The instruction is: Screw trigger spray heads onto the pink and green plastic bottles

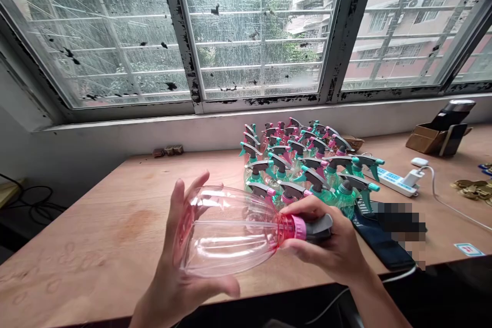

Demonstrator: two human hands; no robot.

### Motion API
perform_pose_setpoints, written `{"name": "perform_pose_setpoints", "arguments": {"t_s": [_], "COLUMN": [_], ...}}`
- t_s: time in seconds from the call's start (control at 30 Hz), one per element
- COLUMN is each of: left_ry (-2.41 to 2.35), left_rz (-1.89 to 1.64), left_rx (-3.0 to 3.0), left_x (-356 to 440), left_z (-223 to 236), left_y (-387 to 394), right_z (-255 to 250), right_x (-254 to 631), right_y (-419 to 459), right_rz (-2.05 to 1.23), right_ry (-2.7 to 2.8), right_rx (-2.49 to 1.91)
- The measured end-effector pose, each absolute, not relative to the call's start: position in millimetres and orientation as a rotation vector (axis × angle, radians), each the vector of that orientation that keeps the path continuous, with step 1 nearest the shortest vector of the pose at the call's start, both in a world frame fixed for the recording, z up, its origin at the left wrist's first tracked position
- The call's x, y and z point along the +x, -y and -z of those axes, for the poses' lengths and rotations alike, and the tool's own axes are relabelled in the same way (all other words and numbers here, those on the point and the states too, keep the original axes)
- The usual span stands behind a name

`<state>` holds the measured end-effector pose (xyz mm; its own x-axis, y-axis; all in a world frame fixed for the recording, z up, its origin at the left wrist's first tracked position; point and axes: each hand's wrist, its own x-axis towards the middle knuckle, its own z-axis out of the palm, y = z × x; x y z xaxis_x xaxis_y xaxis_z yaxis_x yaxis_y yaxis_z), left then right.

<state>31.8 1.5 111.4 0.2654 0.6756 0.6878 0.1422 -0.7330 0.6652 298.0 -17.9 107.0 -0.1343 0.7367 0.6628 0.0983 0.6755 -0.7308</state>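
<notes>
A clear pink spray bottle [230, 230] lies sideways between my hands above the near edge of the wooden table [115, 215]. My left hand [180, 271] cups its base, fingers wrapped round it. My right hand [330, 246] grips the grey spray head and pink collar [300, 227] at the bottle's neck. Behind stands a cluster of several finished spray bottles [303, 164] with grey triggers and pink or teal nozzles.
A white power strip [395, 182] with a plugged charger and cable lies right of the cluster. A dark flat object [380, 246] rests near the table edge. A cardboard box [426, 138] and brass-coloured parts [472, 189] sit far right. Barred windows run behind.
</notes>
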Motion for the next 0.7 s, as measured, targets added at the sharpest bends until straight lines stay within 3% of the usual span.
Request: {"name": "perform_pose_setpoints", "arguments": {"t_s": [0.7], "left_ry": [-0.725], "left_rz": [-1.391], "left_rx": [2.105], "left_x": [24.7], "left_z": [-115.8], "left_y": [-1.6], "right_z": [-106.3], "right_x": [299.8], "right_y": [18.2], "right_rz": [-0.587], "right_ry": [1.662], "right_rx": [-0.692]}}
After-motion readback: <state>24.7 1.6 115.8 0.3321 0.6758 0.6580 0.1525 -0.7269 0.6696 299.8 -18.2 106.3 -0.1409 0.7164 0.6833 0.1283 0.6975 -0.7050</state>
